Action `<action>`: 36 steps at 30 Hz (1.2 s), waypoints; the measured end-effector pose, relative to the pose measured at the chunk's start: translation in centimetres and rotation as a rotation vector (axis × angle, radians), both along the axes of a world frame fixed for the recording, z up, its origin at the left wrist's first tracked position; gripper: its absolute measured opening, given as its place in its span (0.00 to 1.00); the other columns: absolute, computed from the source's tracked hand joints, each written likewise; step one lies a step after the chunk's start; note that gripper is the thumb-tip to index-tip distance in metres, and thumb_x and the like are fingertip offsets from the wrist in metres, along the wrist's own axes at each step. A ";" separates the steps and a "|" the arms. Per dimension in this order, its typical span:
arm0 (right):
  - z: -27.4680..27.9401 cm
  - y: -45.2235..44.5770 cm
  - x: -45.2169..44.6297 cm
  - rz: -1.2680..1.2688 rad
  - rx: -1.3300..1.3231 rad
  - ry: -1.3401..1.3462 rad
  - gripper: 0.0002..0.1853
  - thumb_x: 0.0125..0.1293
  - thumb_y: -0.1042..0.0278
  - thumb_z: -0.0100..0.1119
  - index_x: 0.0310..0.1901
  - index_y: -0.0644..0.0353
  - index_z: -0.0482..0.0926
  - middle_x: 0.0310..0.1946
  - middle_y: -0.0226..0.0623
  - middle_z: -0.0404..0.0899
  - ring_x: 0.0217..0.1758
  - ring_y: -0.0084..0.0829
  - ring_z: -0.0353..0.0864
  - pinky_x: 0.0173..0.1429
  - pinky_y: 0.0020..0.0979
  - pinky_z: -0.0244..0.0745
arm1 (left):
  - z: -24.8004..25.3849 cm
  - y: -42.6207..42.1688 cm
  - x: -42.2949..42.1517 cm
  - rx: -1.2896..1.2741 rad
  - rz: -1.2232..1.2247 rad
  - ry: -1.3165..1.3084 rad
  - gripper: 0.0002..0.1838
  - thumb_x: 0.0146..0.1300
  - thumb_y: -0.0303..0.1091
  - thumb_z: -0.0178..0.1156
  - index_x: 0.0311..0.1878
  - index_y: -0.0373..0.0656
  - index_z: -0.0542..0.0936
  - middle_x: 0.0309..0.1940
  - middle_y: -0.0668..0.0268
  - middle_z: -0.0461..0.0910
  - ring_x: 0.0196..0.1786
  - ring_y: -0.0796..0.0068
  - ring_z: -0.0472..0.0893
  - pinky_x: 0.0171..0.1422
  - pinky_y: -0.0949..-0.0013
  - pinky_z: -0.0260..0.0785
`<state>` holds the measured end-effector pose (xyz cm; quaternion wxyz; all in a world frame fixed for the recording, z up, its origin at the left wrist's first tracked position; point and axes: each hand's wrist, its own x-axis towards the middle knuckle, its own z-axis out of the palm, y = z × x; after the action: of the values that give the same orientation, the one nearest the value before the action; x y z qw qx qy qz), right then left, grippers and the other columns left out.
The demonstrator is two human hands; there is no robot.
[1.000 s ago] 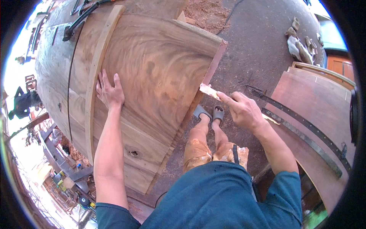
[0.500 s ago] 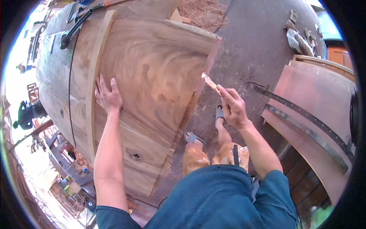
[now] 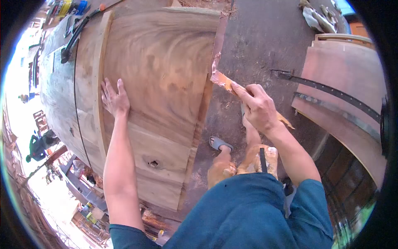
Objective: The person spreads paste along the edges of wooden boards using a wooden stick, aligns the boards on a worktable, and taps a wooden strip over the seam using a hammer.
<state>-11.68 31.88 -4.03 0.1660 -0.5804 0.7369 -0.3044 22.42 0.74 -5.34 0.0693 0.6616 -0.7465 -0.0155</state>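
A broad wooden panel (image 3: pixel 161 62) with swirling grain lies before me, and a dark knot hole (image 3: pixel 154 163) shows near its close end. My left hand (image 3: pixel 117 100) rests flat on it, fingers spread, the fingertips at a pale wooden batten (image 3: pixel 99 62). In my right hand (image 3: pixel 261 108) is a thin orange-brown spreader (image 3: pixel 226 83), its tip loaded with pinkish paste and touching the panel's right edge. Pink paste (image 3: pixel 219 37) coats the far stretch of that edge; the nearer stretch shows bare wood.
A black clamp (image 3: pixel 76 39) sits across the far left of the panel. To the right stand reddish boards (image 3: pixel 331 68) with a long perforated metal bar (image 3: pixel 331 89) beside them. Another person (image 3: pixel 40 147) is in the left background. Wood shavings lie at the top.
My right hand has brought the spreader's tip against the panel edge, with the blade now lying lower and flatter. The left hand stays flat on the panel. The whole view has shifted slightly.
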 end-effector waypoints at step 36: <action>3.0 0.2 1.2 0.135 0.167 -0.014 0.27 0.68 0.77 0.57 0.69 0.47 0.77 0.32 0.42 0.75 0.33 0.44 0.79 0.40 0.44 0.76 | 2.0 8.2 2.9 0.121 0.126 -0.019 0.43 0.72 0.69 0.45 0.84 0.62 0.52 0.85 0.60 0.44 0.86 0.52 0.42 0.82 0.30 0.34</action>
<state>-10.51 32.09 -1.02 0.2389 -0.6107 0.7177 -0.2341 25.27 8.92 -3.37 0.0230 0.7102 -0.7019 -0.0498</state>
